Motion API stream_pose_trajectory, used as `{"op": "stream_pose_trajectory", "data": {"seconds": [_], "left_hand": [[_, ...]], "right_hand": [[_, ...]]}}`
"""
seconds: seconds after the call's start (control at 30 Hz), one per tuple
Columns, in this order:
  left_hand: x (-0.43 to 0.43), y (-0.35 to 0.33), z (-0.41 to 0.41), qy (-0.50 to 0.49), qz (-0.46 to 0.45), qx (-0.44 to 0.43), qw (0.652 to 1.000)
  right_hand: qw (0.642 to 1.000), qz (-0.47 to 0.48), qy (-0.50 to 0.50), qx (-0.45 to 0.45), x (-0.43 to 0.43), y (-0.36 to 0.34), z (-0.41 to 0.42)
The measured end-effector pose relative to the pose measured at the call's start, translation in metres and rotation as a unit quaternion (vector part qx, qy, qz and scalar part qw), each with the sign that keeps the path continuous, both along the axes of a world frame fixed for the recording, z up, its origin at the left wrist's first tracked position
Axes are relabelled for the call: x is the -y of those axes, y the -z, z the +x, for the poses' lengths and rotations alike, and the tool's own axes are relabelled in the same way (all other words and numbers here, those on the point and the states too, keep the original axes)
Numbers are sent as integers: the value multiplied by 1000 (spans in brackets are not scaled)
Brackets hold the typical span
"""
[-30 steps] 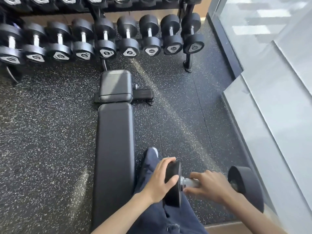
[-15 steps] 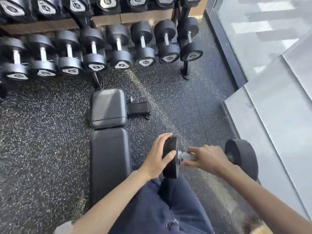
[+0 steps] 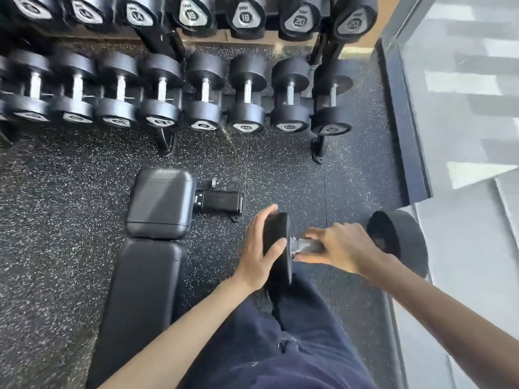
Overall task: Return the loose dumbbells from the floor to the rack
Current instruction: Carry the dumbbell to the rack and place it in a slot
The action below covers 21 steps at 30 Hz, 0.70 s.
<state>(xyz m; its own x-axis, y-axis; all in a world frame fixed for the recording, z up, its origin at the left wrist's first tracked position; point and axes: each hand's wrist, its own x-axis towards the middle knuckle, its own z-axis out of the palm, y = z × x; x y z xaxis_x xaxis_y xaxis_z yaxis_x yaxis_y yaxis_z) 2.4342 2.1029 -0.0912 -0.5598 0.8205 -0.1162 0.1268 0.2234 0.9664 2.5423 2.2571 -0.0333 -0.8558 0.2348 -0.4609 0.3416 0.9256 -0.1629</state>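
Holding: dumbbell (image 3: 309,245) carried in both hands, above the floor, in front of the rack and over the person's dark trousers (image 3: 295,338)
Right hand (image 3: 344,249): fingers wrapped tight around the knurled metal handle, holding it
Left hand (image 3: 259,247): palm flat on the outer face of the left weight head, fingers curled over its rim, gripping it
Dumbbell position: handle runs left to right; right head sits near the glass wall (image 3: 463,136)
Rack (image 3: 320,147): 2 tiers visible, black dumbbells side by side
Lower tier (image 3: 247,94): 8 dumbbells seen, end plates face down toward camera, numbers blurred, cannot read
Upper tier (image 3: 244,15): silver triangular end plates; readable numbers 14, 18, 18, 20, 20; small brand text above each number too blurred to read
Bench (image 3: 148,248): black padded, left of the hands, short pad nearest the rack
Floor (image 3: 56,206): black speckled rubber
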Motion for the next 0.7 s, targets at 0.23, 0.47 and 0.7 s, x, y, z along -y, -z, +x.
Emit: {"op": "stream_pose_trajectory", "data": {"seconds": [0.23,0.47,0.7], "left_hand": [[-130,-7,-17,-17,18,12,1000],[-241,-1,-42,-31,48,42,998],[-357,2,-79,-79,71,75,992]], "right_hand": [[1000,27,-14,3,-130,-16,-24],[999,28,-24,14,-237,-19,-52],[998,24,-46,44,-354,-19,-100]]}}
